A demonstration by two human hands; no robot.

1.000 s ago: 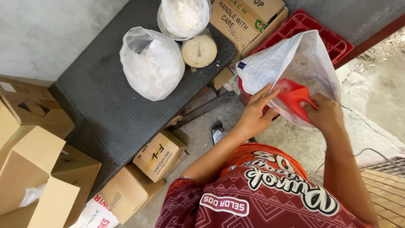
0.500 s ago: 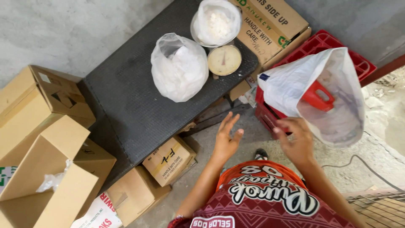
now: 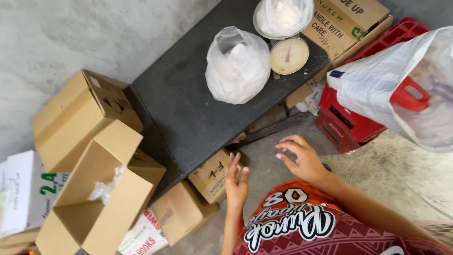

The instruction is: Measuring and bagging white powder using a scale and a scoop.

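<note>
My left hand (image 3: 236,182) hangs empty with fingers apart above a small cardboard box (image 3: 212,175) under the dark table (image 3: 188,113). My right hand (image 3: 302,158) is also empty and spread, over the concrete floor beside a red crate (image 3: 349,125). A large white plastic bag (image 3: 391,89) with a red scoop (image 3: 409,94) showing at its mouth rests on that crate, apart from both hands. On the table stand a clear bag of white powder (image 3: 237,66), a round dial scale (image 3: 289,55) and a bowl of white powder (image 3: 282,16).
An open cardboard box (image 3: 101,193) with crumpled plastic inside sits at the left, a closed box (image 3: 75,115) behind it. More boxes (image 3: 181,212) lie on the floor under the table edge. A printed carton (image 3: 351,23) stands at the table's far right. Grey wall behind.
Both hands let go of the white bag with the red scoop and drew back toward me, now empty. The view has swung left, showing more boxes.
</note>
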